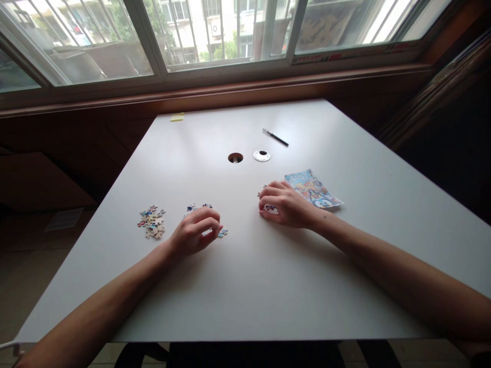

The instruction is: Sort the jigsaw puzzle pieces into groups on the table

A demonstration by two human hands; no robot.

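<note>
Bright daylight came through a wide window (230, 30) across the top of the frame, with bars and a pale building beyond the glass. Below it ran a brown sill (238, 91), and a white tabletop (238, 291) filled most of the view beneath.

Left of centre lay a loose pile (152, 223) of small puzzle pieces, some showing colour and others a plain tan back. Just to its right, the person's left hand (196, 230) was poised over more pieces, its fingers bent and thumb and forefinger close to each other; whether they pinched anything could not be told. A few blue and white pieces (192, 207) showed behind its knuckles, and a small blue-green cluster (223, 233) sat right by its fingertips.

Near the centre right, the right hand (282, 204) curled its fingers toward the thumb. Dark, colourful pieces (271, 209) were visible through the gap between them, though whether the hand gripped these could not be told. Just beside that wrist lay a printed sheet (311, 189), mostly blue.

Farther up the frame, a round hole (235, 158) stood beside a metal ring (261, 159). A pen (276, 137) lay aslant above the ring, and a yellow strip (177, 117) marked the tabletop's far left corner.
</note>
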